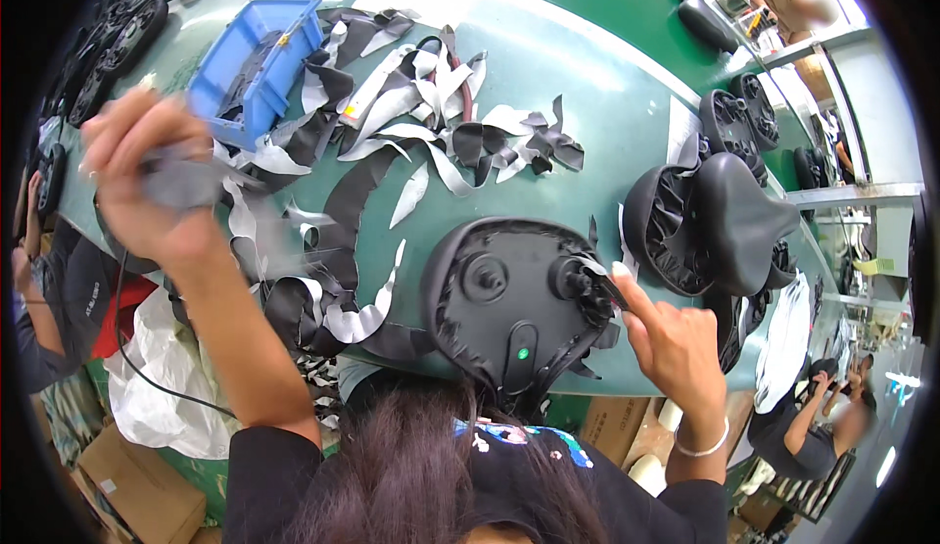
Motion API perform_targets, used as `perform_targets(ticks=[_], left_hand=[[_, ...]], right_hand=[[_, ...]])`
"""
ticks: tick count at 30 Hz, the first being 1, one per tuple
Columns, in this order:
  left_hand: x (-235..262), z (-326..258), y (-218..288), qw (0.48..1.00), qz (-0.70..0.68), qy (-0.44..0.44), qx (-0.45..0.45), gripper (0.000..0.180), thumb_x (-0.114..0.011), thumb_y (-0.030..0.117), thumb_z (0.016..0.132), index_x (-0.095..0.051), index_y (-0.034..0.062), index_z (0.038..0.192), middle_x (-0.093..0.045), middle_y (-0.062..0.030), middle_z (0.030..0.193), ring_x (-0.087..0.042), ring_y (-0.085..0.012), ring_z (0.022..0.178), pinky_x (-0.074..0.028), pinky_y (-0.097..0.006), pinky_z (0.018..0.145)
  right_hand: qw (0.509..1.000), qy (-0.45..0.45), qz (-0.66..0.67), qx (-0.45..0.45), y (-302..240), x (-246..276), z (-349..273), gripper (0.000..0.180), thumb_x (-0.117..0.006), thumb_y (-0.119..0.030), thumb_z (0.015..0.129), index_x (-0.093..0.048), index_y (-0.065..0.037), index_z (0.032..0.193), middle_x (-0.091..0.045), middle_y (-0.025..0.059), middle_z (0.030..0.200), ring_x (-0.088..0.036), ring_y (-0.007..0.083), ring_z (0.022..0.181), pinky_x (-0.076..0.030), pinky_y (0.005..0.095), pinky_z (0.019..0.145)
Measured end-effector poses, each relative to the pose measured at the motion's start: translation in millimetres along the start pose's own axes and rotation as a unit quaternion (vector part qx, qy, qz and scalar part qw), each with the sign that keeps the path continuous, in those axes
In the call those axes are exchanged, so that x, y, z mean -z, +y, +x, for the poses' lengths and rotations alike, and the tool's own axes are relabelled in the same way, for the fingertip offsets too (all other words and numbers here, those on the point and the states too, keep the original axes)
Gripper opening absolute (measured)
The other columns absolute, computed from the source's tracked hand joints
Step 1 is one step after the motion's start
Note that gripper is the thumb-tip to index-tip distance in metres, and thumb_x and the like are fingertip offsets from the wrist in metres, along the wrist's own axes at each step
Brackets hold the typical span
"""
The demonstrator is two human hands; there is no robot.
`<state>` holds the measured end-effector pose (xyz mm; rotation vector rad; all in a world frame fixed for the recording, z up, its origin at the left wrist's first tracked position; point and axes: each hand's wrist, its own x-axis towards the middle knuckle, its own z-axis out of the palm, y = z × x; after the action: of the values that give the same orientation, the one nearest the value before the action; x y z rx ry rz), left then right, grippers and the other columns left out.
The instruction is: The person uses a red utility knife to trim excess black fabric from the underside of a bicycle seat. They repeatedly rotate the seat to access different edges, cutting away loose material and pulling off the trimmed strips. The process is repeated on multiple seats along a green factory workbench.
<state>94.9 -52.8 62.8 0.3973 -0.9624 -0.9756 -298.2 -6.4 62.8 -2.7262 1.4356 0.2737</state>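
Observation:
A black bicycle saddle (509, 319) lies underside up on the green table in front of me, its cover edge gathered round the rim. My right hand (676, 348) is closed at its right edge, the index finger stretched along a small dark trimming knife (611, 291) whose tip touches the cover edge. My left hand (147, 177) is raised at the far left, smeared by motion. Its fingers are curled round a blurred grey scrap strip (181, 182). Black and pale offcut strips (357, 211) lie left of the saddle.
A blue bin (250, 74) with dark scraps stands at the back left, beside a heap of offcuts (441, 103). More saddles (739, 221) are stacked at the right. A white plastic bag (162, 378) hangs at the lower left. Other people (822, 426) work nearby.

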Motion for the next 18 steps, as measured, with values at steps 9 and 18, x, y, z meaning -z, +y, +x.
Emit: perform_targets(ticks=[9,18], left_hand=[[-37.8,-61.5,-49.3,0.568,0.424,-0.358,0.608,0.038,-0.069,0.034,0.082,-0.066,0.0031,0.104,-0.065,-0.0207,0.082,-0.064,-0.0205,0.087,-0.049,-0.033,0.078],[-109.2,-94.6,-80.5,0.927,0.166,0.035,0.333,0.046,-0.059,0.005,0.080,-0.044,-0.0032,0.122,-0.058,-0.0127,0.111,-0.060,-0.0172,0.097,-0.050,-0.030,0.085]], right_hand=[[0.988,0.023,0.149,-0.044,19.6,-7.3,-9.2,0.051,-0.063,-0.012,0.080,-0.055,-0.015,0.130,-0.060,0.0126,0.063,-0.056,0.0299,0.050,-0.042,0.0369,0.049],[0.972,0.118,0.177,-0.102,1.8,-66.5,0.6,0.053,-0.059,-0.013,0.087,-0.042,-0.009,0.137,-0.059,0.0164,0.062,-0.057,0.0362,0.052,-0.043,0.0437,0.048]])
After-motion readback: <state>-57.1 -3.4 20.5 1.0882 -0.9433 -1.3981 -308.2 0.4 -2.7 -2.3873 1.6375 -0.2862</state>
